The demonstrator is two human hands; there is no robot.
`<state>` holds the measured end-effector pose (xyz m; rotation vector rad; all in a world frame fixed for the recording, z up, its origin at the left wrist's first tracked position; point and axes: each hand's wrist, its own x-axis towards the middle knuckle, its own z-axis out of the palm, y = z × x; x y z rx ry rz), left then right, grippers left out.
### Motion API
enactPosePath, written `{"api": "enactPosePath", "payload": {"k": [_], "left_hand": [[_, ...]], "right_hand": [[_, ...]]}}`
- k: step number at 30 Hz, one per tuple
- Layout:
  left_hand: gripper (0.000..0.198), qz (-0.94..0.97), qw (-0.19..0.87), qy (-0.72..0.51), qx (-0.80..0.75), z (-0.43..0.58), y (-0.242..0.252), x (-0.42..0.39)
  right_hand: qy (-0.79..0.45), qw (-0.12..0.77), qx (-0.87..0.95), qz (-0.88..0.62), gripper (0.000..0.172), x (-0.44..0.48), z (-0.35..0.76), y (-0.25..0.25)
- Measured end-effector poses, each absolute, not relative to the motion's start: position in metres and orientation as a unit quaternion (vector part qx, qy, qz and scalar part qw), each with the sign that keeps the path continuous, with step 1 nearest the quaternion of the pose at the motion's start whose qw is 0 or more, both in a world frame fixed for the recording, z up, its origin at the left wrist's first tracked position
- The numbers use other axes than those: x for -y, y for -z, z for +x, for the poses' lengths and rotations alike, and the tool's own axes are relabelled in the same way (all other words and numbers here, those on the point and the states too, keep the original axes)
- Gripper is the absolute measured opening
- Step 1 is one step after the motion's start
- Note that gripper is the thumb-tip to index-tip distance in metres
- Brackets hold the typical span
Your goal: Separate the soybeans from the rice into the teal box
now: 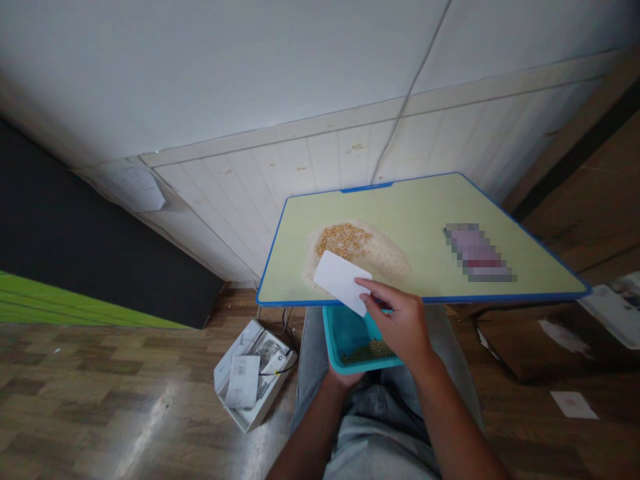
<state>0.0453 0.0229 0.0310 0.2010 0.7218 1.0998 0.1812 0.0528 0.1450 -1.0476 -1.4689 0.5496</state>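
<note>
My right hand [400,317] pinches a white card [340,279] by its right end, fingers closed on it. The card slants over the near edge of the table, its far end by a heap of yellow beans [343,238]. Pale rice-like grains [393,260] spread around and to the right of the beans. Below the table edge, my left hand [346,377] grips a teal plastic basin [334,347] from underneath at its near side; its fingers are mostly hidden. Small greenish beans [373,350] lie in the basin's bottom.
The small table [425,207] has a blue rim and stands against a white panelled wall. A blurred-out flat object [477,253] lies on its right part. On the floor at left stands a white box [255,373] with cables and papers. Brown cardboard [530,347] is at right.
</note>
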Motion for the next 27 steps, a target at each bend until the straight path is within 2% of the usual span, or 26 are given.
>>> {"api": "enactPosePath", "payload": {"k": [8, 20, 27], "left_hand": [[0.086, 0.041, 0.802, -0.495, -0.331, 0.043, -0.051, -0.022], [0.077, 0.004, 0.799, -0.504, -0.328, 0.042, -0.047, -0.02], [0.083, 0.066, 0.807, -0.476, -0.344, 0.038, -0.038, -0.02]], "right_hand": [[-0.216, 0.595, 0.586, -0.505, 0.032, -0.054, 0.189, -0.143], [-0.227, 0.585, 0.598, -0.498, 0.033, -0.053, 0.182, -0.144], [-0.217, 0.596, 0.56, -0.533, 0.034, -0.053, 0.188, -0.143]]}}
